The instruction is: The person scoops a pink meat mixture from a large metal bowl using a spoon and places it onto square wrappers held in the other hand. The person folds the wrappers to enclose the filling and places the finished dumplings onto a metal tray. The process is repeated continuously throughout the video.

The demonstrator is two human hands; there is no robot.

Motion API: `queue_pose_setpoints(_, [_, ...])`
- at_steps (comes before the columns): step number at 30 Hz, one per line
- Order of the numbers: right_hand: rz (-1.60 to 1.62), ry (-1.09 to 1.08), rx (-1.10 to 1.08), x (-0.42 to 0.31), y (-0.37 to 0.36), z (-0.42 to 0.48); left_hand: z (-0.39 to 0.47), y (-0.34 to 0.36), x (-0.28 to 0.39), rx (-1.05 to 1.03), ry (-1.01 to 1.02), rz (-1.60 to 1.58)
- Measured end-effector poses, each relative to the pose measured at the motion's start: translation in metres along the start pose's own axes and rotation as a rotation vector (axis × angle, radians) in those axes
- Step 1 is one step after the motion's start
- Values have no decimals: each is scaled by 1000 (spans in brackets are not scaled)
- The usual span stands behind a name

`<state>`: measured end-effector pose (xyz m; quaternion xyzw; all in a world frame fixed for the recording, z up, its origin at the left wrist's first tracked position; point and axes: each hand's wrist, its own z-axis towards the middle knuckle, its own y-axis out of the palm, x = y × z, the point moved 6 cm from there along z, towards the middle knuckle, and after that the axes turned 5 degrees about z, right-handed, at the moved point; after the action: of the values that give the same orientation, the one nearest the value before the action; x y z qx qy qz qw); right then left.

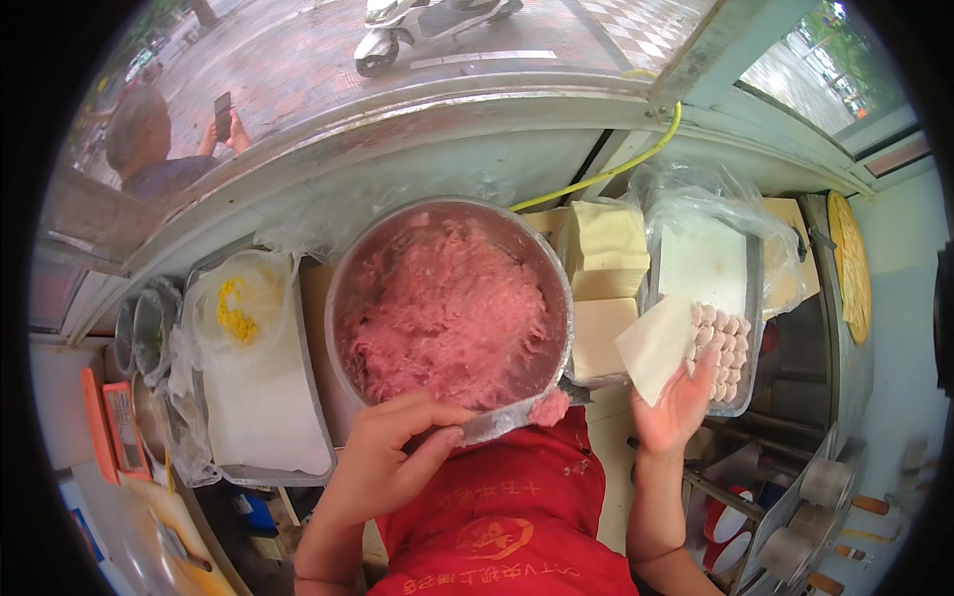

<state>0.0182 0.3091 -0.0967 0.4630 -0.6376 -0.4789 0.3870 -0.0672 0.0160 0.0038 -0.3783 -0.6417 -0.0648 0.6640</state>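
Observation:
A large metal bowl (pixel 337 298) holds raw minced meat (pixel 455 313). My left hand (pixel 406 454) grips a flat metal spatula (pixel 499 422) at the bowl's near rim, with a lump of mince (pixel 550 407) on its far end. On the right, my right hand (pixel 674 402) holds a square dough wrapper (pixel 656 346) by the fingers, beside rows of small filled dumplings (pixel 727 346). These sit on a lined tray (pixel 704 257). Between bowl and tray stand stacks of wrappers (pixel 607 249).
To the left lies a tray (pixel 261 417) with white lining and a plastic bag of yellow bits (pixel 237 313). A window frame (pixel 447 100) runs behind the counter; outside are a person (pixel 141 138) holding a phone and a parked scooter (pixel 380 52). Pots (pixel 827 480) stand at lower right.

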Motion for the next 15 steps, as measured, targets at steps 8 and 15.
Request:
queue_pose_setpoints(8, [-487,156,172,97,18,-30,-1,36,9,285,503,524])
queue_pose_setpoints(15, [-381,40,-30,86,36,-23,-9,41,6,122,543,394])
